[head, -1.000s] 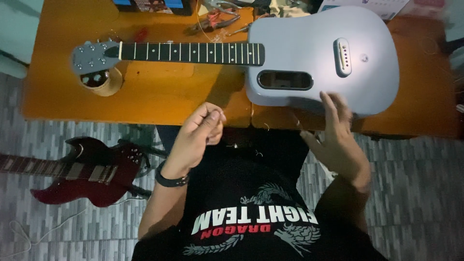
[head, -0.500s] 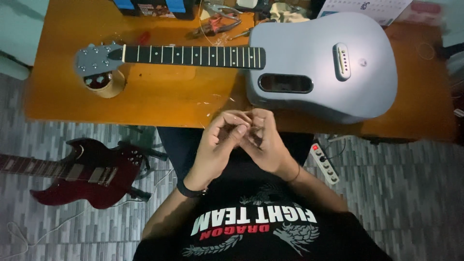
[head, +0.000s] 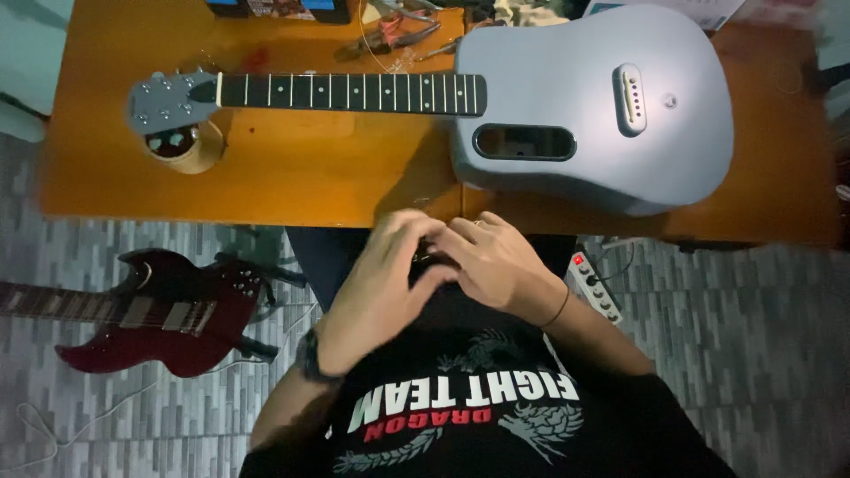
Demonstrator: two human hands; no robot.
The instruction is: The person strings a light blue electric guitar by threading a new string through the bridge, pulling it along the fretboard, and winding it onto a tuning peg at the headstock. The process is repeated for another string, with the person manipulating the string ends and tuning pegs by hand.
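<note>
A dark red electric guitar (head: 150,310) lies on the floor at left. The left hand (head: 381,283) and right hand (head: 491,261) meet fingertip to fingertip just below the orange surface (head: 292,168); whether the fingers grasp anything cannot be told. The grey acoustic guitar (head: 584,106) lies flat on the surface.

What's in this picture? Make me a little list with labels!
place: orange table over a grey tiled floor
on table: grey guitar, lying flat, no strings seen; tape roll under its head; pliers at the far edge
on floor: red guitar, power strip
left hand: fingertips meet the right hand's, below the table edge
right hand: fingers curled toward the left hand
between the hands: something small, too blurred to tell
wrists: dark watch on the left, thin band on the right
</note>
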